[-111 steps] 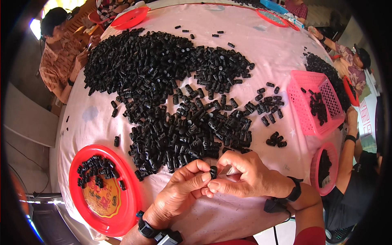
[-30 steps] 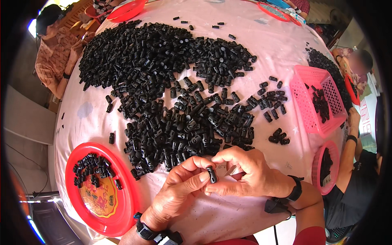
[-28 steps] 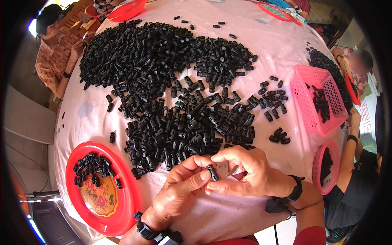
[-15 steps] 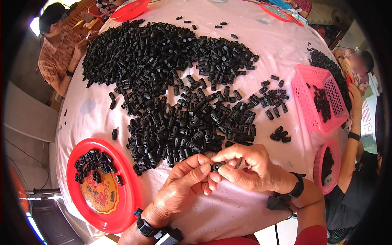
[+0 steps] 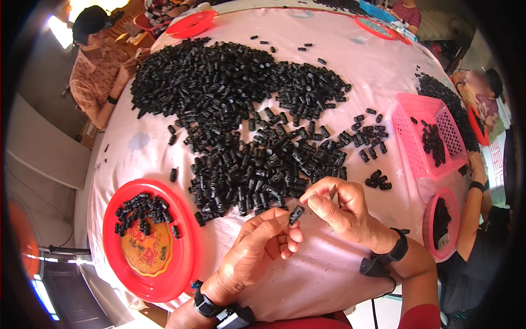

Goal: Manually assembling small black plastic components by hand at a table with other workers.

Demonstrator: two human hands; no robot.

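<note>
Right now both hands meet over the near table edge: left hand (image 5: 257, 252) pinches a small black part (image 5: 296, 214) between thumb and fingertips, fingers narrow around its lower end, so the part sticks up and slightly right from them, long axis tilted toward the right hand. Right hand (image 5: 342, 211) is just beside it, thumb and forefinger closed on a thin grey pin (image 5: 332, 191), pin's tip above and right of the part; the two pieces look apart, though a touch can't be ruled out at this size. Part lies just left and below the right fingertips; left hand is the nearer one, since it holds it. Just beyond both sets of fingers sits the pile (image 5: 246, 126) of loose black parts, far too many to count, its near fringe almost touching the right knuckles. Well left of the left fingers: one red plate (image 5: 175, 263) with a small cluster of parts, roughly two dozen, exact count unclear. Right of the right fingers: one pink basket (image 5: 411, 142) with a handful of parts, and nearer, one pink round dish (image 5: 430, 219) also with some. Three more red plates far across the cloth. Each wrist wears one black band. Three other people at the rim, hands well apart from these.
</note>
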